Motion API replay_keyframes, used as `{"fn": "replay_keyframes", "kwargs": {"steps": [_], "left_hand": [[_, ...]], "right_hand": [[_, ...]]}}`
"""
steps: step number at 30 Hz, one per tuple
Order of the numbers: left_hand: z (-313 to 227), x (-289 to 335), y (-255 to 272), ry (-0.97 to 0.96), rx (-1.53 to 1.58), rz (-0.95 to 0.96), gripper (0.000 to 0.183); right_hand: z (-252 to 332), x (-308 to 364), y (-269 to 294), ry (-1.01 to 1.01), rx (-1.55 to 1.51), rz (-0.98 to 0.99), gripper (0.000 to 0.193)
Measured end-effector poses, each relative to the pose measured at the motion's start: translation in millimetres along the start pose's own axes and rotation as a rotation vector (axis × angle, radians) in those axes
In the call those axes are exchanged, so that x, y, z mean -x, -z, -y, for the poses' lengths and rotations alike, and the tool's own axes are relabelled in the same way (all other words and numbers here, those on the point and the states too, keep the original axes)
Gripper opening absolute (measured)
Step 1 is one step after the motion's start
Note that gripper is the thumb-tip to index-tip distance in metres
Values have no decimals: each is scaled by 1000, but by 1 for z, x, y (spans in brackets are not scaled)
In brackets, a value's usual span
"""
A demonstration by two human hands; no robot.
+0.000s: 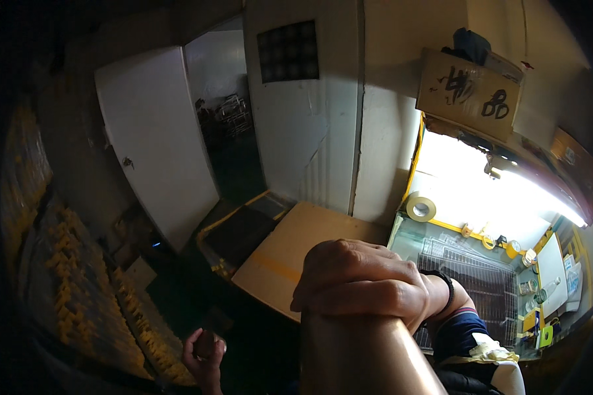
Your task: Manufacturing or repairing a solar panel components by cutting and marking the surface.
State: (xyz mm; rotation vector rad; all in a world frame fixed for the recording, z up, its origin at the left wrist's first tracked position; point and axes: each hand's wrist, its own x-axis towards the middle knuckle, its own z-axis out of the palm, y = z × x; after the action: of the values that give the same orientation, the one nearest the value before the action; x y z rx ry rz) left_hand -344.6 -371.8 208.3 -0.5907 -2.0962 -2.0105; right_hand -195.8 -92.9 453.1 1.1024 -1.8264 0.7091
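Observation:
My right hand (362, 280), a black band on its wrist, is closed at the middle of the view. Its fingers bend over the top of a smooth, glossy brown rounded thing (369, 362), which widens toward the lower edge; its kind I cannot make out. Low on the left is my left hand (205, 359), its fingers curled in shadow. Something dark shows between them, too dim to name. Behind the right hand lies a large flat cardboard piece (283, 253) with a yellow-brown strip.
At right, a brightly lit bench holds stacked wire racks (474, 283), a tape roll (422, 207) and small jars. A cardboard box (471, 92) sits above the lamp (540, 194). A white door (155, 141) stands ajar behind. Racks with yellow parts (79, 283) line the left.

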Motion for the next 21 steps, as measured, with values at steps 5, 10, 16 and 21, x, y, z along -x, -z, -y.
{"fn": "replay_keyframes", "kwargs": {"steps": [5, 10, 16, 21], "left_hand": [[11, -2, -7, -138, -70, -44, 30], [-9, -11, -13, 312, 64, -51, 45], [-63, -27, -21, -118, 23, 67, 50], [-129, -37, -41, -249, 150, 134, 52]], "right_hand": [[5, 10, -4, -113, -96, 35, 66], [10, 32, -18, -425, -385, 13, 70], [-5, 80, -68, -733, -725, -41, 78], [-18, 114, -113, -917, -588, 100, 78]]}}
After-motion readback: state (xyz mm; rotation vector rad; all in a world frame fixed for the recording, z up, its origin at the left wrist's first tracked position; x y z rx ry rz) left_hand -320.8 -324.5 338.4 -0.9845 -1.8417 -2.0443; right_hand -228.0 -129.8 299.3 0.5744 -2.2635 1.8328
